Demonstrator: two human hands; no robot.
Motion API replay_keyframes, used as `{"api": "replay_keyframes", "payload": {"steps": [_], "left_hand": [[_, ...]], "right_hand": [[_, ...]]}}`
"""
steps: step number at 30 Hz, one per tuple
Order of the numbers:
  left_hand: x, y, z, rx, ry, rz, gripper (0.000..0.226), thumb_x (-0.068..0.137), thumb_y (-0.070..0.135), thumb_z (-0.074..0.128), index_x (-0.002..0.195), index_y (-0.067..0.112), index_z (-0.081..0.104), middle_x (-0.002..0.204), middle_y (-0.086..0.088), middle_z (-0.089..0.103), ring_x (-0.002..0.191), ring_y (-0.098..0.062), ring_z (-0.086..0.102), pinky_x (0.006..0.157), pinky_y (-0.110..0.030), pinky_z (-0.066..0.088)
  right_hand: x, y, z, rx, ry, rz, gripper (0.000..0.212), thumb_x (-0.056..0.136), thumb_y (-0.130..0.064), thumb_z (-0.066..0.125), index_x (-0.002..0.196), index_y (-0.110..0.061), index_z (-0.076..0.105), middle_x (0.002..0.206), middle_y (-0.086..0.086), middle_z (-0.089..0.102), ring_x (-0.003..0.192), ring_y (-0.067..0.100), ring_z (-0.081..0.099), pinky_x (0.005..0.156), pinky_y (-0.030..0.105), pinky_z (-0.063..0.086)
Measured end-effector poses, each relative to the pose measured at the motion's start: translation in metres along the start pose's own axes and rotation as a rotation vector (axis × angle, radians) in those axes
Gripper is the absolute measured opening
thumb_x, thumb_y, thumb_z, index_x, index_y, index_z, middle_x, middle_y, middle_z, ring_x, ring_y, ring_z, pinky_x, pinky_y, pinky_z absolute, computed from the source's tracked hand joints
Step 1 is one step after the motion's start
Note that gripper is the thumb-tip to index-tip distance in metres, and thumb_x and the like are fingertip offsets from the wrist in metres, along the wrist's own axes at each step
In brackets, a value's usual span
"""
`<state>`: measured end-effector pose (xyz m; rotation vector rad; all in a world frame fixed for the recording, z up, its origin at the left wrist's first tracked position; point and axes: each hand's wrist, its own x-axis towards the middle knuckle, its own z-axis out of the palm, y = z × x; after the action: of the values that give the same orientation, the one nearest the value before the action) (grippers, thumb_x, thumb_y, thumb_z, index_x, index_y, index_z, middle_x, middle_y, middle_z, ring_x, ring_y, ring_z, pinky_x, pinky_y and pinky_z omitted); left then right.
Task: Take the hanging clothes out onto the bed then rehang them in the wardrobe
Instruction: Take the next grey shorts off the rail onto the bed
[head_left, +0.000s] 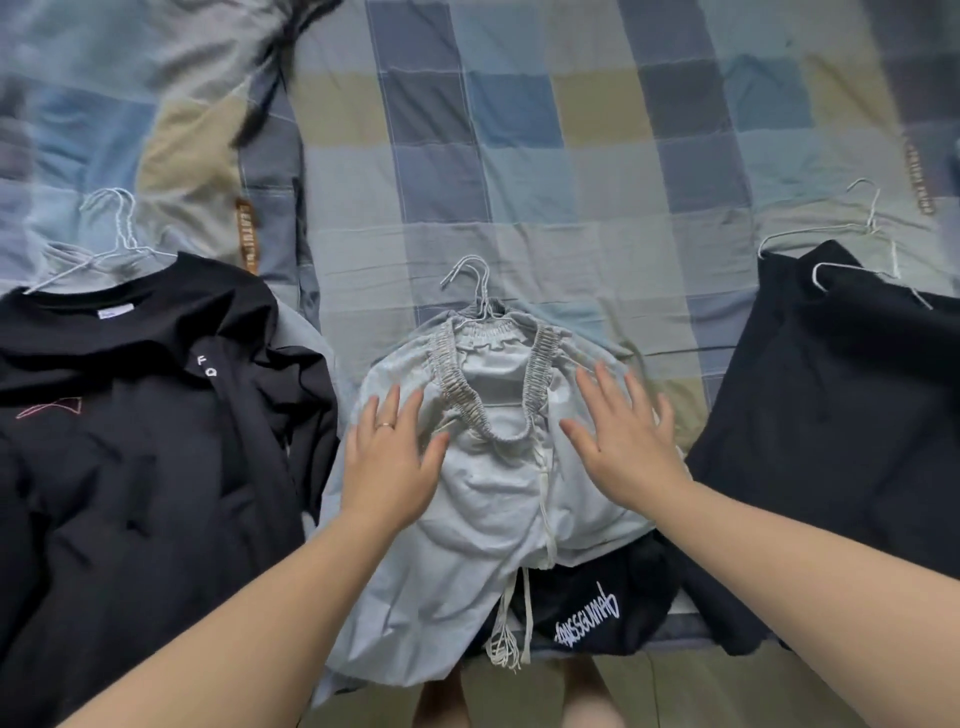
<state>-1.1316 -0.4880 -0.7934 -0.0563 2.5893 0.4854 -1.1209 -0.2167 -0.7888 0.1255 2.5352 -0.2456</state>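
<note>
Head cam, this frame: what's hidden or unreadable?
- The wardrobe: outside the head view.
- black garment with white lettering: mostly under the grey shorts; type unclear.
- Hangers in the grey shorts: covered by fabric, only the hooks show.
- black T-shirt: cut by the left edge.
- black garment at right: cut by the right edge; type unclear.
- orange bedding label: text too blurred.

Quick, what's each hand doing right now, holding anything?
Left hand: open, fingers flat on the grey shorts, holding nothing.
Right hand: open, flat on the same shorts, holding nothing.
</note>
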Motion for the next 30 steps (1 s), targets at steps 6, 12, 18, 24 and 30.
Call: {"api": "replay_keyframes", "payload": {"steps": [6, 12, 18, 24, 30], "left_hand": [[-0.080, 0.024, -0.047, -0.048, -0.008, 0.016, 0.067, 0.099, 0.058, 0.037, 0.158, 0.035, 0.015, 0.168, 0.000, 0.006, 0.153, -0.021, -0.001, 0.121, -0.046, 0.011], [-0.170, 0.035, -0.098, 0.006, -0.033, 0.022, 0.072, 0.096, 0.067, 0.027, 0.158, 0.039, 0.003, 0.168, 0.003, -0.008, 0.153, -0.022, -0.010, 0.122, -0.050, 0.003], [-0.248, 0.036, -0.145, 0.065, 0.096, -0.017, 0.080, 0.088, 0.075, 0.009, 0.157, 0.038, -0.006, 0.167, 0.003, -0.012, 0.153, -0.023, -0.013, 0.122, -0.053, 0.003], [-0.309, 0.042, -0.151, 0.051, 0.203, -0.191, 0.081, 0.088, 0.075, 0.008, 0.158, 0.037, -0.006, 0.166, 0.003, -0.016, 0.152, -0.023, -0.016, 0.122, -0.053, 0.000], [-0.370, 0.070, -0.123, -0.057, 0.376, -0.427, 0.076, 0.095, 0.070, 0.023, 0.158, 0.036, -0.005, 0.167, 0.003, -0.015, 0.151, -0.021, -0.018, 0.121, -0.053, -0.001]], "right_hand": [[-0.084, -0.024, -0.043, -0.154, -0.030, -0.133, 0.074, 0.087, -0.070, -0.004, 0.153, -0.038, -0.013, 0.163, -0.011, -0.014, 0.150, 0.021, -0.014, 0.117, 0.054, -0.005], [-0.173, -0.064, -0.090, -0.179, 0.001, -0.264, 0.070, 0.095, -0.066, 0.012, 0.155, -0.037, -0.011, 0.163, -0.011, -0.016, 0.150, 0.022, -0.016, 0.116, 0.055, -0.009], [-0.238, -0.097, -0.120, -0.202, 0.068, -0.356, 0.070, 0.091, -0.068, 0.006, 0.150, -0.041, -0.021, 0.162, -0.014, -0.016, 0.150, 0.021, -0.017, 0.114, 0.053, -0.014], [-0.263, -0.107, -0.140, -0.224, 0.122, -0.529, 0.072, 0.088, -0.071, 0.000, 0.152, -0.042, -0.016, 0.162, -0.015, -0.015, 0.149, 0.019, -0.018, 0.112, 0.049, -0.021], [-0.281, -0.096, -0.156, -0.271, 0.128, -0.801, 0.072, 0.088, -0.072, -0.001, 0.152, -0.042, -0.015, 0.161, -0.017, -0.017, 0.149, 0.019, -0.019, 0.113, 0.049, -0.022]]}}
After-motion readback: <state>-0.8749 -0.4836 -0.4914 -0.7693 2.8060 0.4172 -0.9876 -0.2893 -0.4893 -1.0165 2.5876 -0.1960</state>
